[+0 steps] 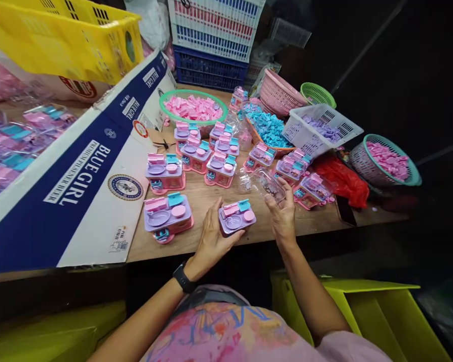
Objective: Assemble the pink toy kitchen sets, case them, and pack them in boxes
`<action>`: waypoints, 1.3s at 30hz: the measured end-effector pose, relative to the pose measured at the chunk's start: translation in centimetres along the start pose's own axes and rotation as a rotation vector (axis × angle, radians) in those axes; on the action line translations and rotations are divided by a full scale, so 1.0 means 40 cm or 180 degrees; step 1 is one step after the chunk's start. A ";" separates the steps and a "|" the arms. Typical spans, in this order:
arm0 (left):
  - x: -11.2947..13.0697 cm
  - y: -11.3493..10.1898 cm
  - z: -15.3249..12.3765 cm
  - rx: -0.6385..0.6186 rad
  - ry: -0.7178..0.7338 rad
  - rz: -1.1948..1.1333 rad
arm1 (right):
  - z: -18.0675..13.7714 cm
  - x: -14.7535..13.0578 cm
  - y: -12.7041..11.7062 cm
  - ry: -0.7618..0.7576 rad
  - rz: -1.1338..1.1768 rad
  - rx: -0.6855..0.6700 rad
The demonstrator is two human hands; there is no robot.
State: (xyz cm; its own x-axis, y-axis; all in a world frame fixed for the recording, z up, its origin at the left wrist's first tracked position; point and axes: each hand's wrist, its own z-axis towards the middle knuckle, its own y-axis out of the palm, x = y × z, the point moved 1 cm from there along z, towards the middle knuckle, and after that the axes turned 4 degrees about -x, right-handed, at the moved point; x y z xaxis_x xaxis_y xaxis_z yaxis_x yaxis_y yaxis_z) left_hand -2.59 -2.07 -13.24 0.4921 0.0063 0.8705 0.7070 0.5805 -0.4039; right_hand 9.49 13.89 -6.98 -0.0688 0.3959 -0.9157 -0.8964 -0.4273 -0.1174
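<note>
My left hand (211, 232) is wrapped round the left side and front of a small toy kitchen unit (234, 219), purple on top with pink and teal parts. In my right hand (282, 211) is a clear plastic cover (267, 184), gripped at its right edge above the table. To the left of my left hand stands another toy kitchen unit (167, 218), apart from it. Several more like it are grouped behind, including one with a purple basin (165, 172). More units, one of them a toy kitchen unit (314, 190), stand right of the cover.
A printed cardboard box (94, 186) walls off the table's left side. At the back are a green basket of pink parts (193, 107), blue parts (269, 128), a white basket (317, 131) and stacked crates (215, 35). A phone (346, 211) lies near the right front edge.
</note>
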 end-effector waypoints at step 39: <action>0.035 0.058 -0.054 0.0311 -0.0059 0.0156 | -0.114 -0.158 0.062 -0.0183 -0.3721 -0.1553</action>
State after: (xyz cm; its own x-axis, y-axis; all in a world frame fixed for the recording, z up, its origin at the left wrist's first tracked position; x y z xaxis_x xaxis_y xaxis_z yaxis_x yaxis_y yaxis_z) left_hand 0.83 -2.47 -13.59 0.5148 0.0511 0.8558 0.6289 0.6559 -0.4175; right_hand 9.70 6.60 -3.23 0.6222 0.7676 -0.1538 -0.1820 -0.0493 -0.9821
